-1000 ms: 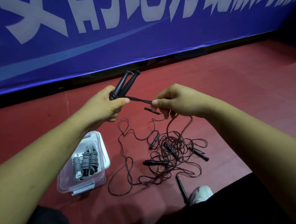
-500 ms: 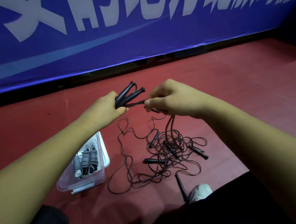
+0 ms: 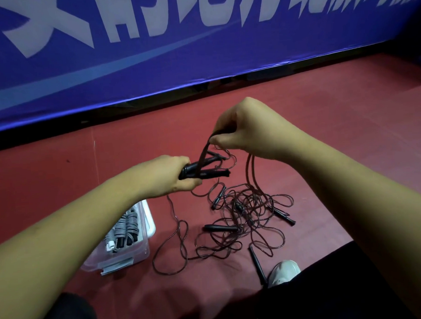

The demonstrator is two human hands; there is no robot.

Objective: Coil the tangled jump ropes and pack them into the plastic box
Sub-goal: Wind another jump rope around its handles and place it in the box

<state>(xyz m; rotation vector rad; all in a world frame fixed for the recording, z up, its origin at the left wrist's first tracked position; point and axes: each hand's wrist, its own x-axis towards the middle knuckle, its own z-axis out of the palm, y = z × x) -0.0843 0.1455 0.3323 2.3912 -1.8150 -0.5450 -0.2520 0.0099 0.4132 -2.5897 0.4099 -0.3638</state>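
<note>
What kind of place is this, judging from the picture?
Probably an indoor sports hall: a red floor, a blue printed banner along its edge, and tangled jump ropes lying on it.

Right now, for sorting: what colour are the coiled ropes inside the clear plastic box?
The coiled ropes are grey; head view shows it best.

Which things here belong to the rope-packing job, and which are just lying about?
Job: left hand gripping black handles; right hand pinching their rope; tangled ropes on floor; plastic box holding coiled grey ropes.
Lying about: blue banner, white shoe.
</note>
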